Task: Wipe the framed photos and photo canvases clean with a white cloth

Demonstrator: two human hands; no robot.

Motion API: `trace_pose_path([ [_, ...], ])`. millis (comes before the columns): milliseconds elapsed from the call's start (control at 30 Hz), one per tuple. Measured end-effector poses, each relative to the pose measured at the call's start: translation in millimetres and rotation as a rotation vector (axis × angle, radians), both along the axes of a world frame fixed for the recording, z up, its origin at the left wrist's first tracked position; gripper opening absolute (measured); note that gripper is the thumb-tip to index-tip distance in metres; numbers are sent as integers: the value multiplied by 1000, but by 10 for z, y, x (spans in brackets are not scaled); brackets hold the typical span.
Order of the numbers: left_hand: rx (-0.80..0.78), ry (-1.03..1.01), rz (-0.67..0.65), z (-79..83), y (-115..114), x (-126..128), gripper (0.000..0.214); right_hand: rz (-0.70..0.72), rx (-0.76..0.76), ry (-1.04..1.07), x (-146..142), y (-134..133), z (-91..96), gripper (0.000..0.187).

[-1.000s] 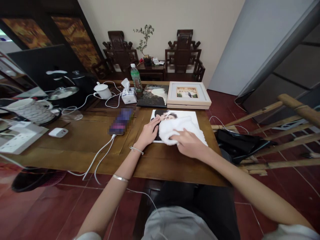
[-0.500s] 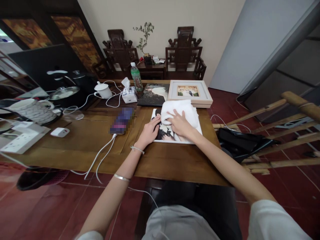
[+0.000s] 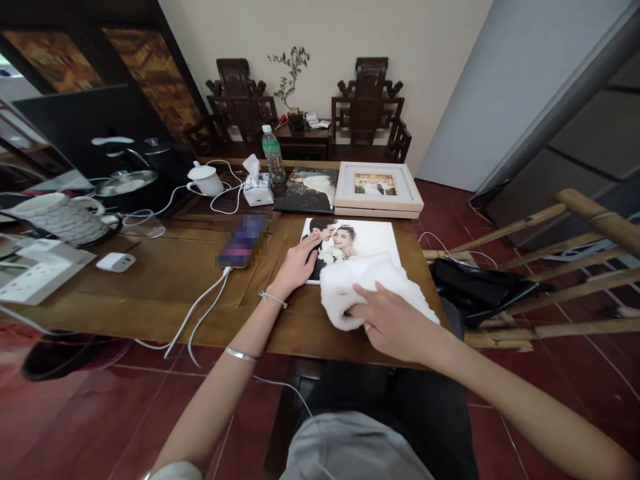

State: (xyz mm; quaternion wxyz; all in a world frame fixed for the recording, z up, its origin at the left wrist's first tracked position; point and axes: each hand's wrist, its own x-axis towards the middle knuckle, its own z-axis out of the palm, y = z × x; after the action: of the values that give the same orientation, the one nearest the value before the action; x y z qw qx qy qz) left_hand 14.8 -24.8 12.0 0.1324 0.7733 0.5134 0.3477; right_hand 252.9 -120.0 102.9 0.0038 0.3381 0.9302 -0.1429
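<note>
Brown wooden table (image 3: 165,280) above a red-tiled floor (image 3: 120,420). At the table's near right lies a photo print (image 3: 377,235) of a couple. Folded white cloth (image 3: 370,269) covers its near right corner and spills onto the wood. On the cloth rests the right hand (image 3: 390,321), fingers slightly apart, grip unclear. The left hand (image 3: 299,262) lies flat on the print's left side, fingers close together. Half a second ago the cloth reached the print's far edge; now it sits nearer, leaving the couple uncovered. Beyond lie a dark picture (image 3: 299,190) and a framed photo (image 3: 377,185).
</note>
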Motion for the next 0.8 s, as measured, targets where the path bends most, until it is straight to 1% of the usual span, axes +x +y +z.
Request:
trace_pose_path([
  [67, -1, 2, 0, 2, 0, -1, 41, -37, 17, 45, 62, 133, -26, 48],
  [167, -2, -7, -11, 7, -5, 0, 42, -119, 55, 93, 124, 424, -91, 51],
  [267, 9, -23, -14, 3, -7, 2, 41, -202, 114, 102, 88, 719, -154, 53],
  [367, 11, -31, -11, -8, -2, 4, 41, -269, 207, 68, -94, 919, -220, 52],
  [467, -1, -53, -13, -1, -3, 4, 41, -304, 273, 1, -391, 990, -293, 50],
  [567, 13, -183, 41, 38, -20, -7, 44, -243, 305, -42, -679, 950, -357, 49],
  [633, 37, -296, 111, 72, -35, -23, 48, -128, 307, -57, -791, 876, -386, 46],
  [700, 62, -367, 151, 102, -47, -40, 54, 11, 292, -56, -810, 776, -396, 43],
  [800, 81, -378, 148, 127, -56, -51, 56, 178, 253, -9, -674, 605, -366, 44],
])
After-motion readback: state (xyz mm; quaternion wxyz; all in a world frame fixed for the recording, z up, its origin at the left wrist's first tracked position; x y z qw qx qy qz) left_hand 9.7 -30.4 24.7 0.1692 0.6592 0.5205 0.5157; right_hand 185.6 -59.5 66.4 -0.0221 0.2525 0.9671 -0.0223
